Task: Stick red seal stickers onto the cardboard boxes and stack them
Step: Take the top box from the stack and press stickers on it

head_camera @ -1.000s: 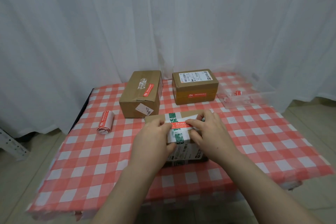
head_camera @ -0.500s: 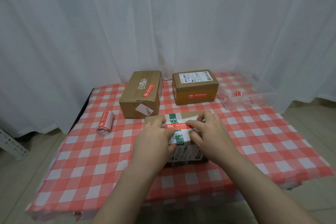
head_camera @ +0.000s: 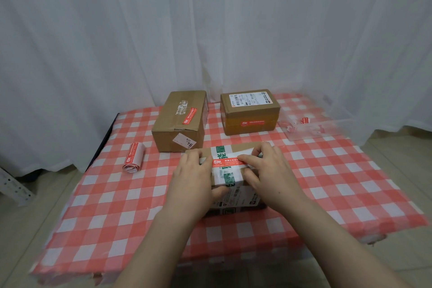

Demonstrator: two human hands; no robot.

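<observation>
Left hand (head_camera: 194, 177) and right hand (head_camera: 272, 170) press the red seal sticker (head_camera: 225, 162) onto the near box (head_camera: 243, 147), fingers flat, grasping nothing.

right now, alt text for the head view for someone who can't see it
The left hand and right hand press a red seal sticker onto the near box on a red-checked table. Behind it a left box and a right box, both stickered, stand unstacked; a sticker roll lies left, a clear tray right.
</observation>
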